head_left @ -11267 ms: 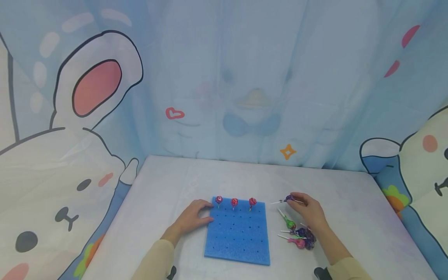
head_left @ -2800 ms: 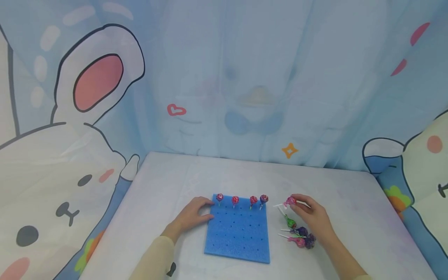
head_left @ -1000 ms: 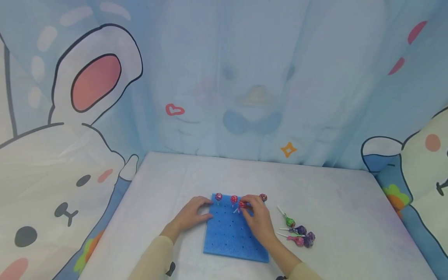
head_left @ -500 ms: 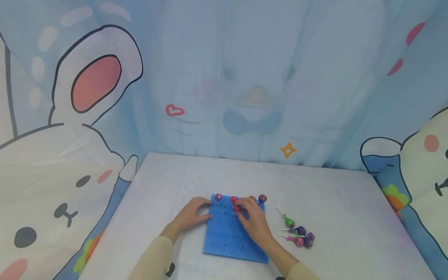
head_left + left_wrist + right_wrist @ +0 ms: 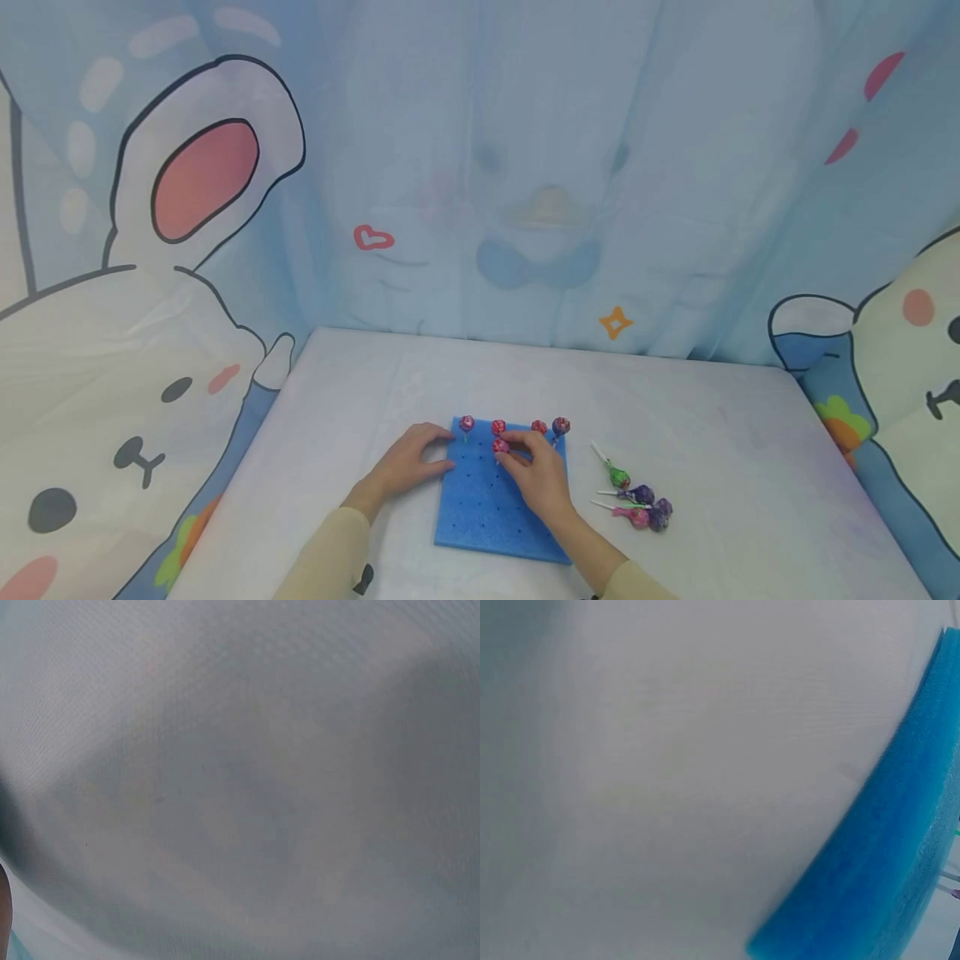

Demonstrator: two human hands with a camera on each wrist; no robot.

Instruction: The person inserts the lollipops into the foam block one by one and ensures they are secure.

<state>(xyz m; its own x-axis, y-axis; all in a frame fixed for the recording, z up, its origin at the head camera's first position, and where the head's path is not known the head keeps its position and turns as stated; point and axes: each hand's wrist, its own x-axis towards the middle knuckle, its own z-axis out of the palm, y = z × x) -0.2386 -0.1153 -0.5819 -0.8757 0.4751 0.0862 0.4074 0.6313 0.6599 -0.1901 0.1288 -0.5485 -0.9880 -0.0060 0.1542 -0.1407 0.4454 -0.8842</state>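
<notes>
**Right hand pinches a lollipop at the blue board**

From my seat, the head view shows the right hand gripping the reddish lollipop between thumb and fingers, its head just in front of the second one in the board's far row. I cannot tell whether its stick is in a hole. The left hand has thumb and fingers spread apart, tips at the board's left edge.

Along that far row I count four standing: a left red one, a second red one, a third red one and, at the right end, a dark one.

Right of the board, on the white table, a green one lies just beyond a cluster of two purple ones and a pink one.

My left wrist view is mostly blurred pale surface; my right wrist view catches the board's edge.
</notes>
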